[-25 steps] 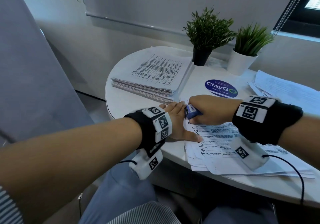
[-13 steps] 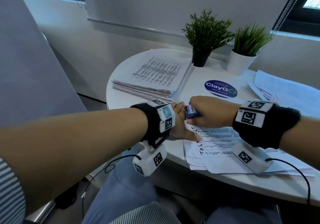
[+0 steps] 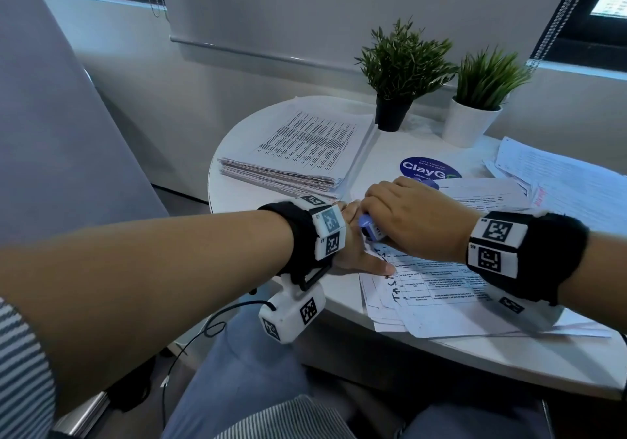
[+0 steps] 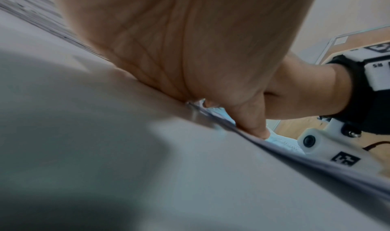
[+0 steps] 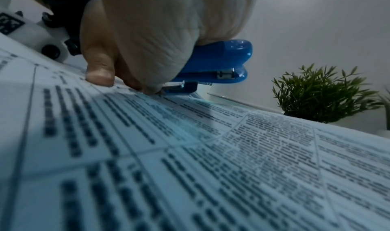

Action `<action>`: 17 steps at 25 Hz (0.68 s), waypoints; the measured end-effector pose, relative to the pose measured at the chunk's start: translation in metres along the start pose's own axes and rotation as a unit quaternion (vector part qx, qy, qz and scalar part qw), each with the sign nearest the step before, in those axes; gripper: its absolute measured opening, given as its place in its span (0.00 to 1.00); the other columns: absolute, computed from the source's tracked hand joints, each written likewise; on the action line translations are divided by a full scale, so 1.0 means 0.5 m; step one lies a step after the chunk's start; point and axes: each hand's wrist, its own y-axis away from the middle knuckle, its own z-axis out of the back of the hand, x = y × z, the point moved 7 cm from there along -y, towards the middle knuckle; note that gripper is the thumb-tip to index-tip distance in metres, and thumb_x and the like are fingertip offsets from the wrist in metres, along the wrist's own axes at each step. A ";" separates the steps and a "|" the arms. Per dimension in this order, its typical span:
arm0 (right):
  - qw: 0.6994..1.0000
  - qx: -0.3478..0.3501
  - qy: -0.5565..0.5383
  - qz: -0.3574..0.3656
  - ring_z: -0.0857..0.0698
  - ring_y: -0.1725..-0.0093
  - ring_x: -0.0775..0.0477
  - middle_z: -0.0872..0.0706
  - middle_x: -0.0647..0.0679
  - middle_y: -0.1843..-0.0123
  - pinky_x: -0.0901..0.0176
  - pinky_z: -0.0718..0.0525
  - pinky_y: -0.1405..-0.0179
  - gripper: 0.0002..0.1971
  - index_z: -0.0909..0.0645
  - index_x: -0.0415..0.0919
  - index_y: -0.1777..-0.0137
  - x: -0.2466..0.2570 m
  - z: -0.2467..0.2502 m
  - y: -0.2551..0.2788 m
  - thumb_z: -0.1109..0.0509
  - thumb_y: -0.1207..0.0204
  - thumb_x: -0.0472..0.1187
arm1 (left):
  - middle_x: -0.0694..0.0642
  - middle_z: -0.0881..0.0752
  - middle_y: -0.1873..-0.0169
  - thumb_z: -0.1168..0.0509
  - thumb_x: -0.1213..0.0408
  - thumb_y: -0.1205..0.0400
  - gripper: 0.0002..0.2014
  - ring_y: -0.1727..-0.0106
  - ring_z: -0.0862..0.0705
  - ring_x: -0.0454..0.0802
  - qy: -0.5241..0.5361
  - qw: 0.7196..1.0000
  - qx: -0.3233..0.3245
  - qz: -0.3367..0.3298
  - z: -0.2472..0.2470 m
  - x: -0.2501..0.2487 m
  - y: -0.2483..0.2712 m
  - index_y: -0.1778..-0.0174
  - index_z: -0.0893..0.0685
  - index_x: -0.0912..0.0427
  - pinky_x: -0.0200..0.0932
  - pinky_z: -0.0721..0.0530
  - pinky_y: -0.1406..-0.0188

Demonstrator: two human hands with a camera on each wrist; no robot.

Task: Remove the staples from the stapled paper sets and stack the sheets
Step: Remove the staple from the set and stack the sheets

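Note:
A stapled paper set with a printed table lies at the near edge of the round white table. My left hand lies flat on its top left corner, and its thumb presses the sheet down. My right hand grips a small blue staple remover right beside the left hand. The tool's metal tip touches the paper at that corner. The staple itself is hidden under the hands.
A thick stack of printed sheets sits at the back left of the table. More loose papers lie at the right. Two potted plants stand at the back, with a blue ClayGo sticker before them.
Both hands stay at the paper's corner. My left wrist has rolled a little and the forearm sits higher in view. The blue tool has barely shifted.

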 end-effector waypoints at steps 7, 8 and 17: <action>0.995 -0.010 0.079 0.056 0.16 0.53 0.36 0.15 0.37 0.47 0.42 0.18 0.49 0.14 0.21 0.33 0.41 0.015 0.006 0.005 0.44 0.18 0.40 | 0.58 0.24 0.31 0.37 0.29 0.26 0.33 0.27 0.30 0.57 -0.009 0.999 -0.036 -0.029 0.004 -0.003 -0.015 0.37 0.18 0.52 0.54 0.37 0.22; 0.997 0.008 0.061 0.042 0.16 0.54 0.37 0.15 0.39 0.49 0.44 0.17 0.51 0.14 0.21 0.34 0.42 0.014 0.008 0.003 0.41 0.19 0.42 | 0.58 0.27 0.28 0.38 0.29 0.26 0.34 0.24 0.33 0.58 -0.006 0.999 -0.034 -0.027 0.002 -0.001 -0.013 0.33 0.20 0.50 0.54 0.40 0.20; 0.889 0.279 -0.260 -0.255 0.25 0.67 0.51 0.19 0.47 0.61 0.57 0.30 0.69 0.17 0.23 0.39 0.58 -0.050 -0.044 -0.030 0.30 0.23 0.54 | 0.58 0.57 0.14 0.41 0.26 0.27 0.58 0.14 0.59 0.56 0.010 0.997 0.010 0.072 -0.027 0.026 -0.013 0.15 0.59 0.62 0.52 0.61 0.18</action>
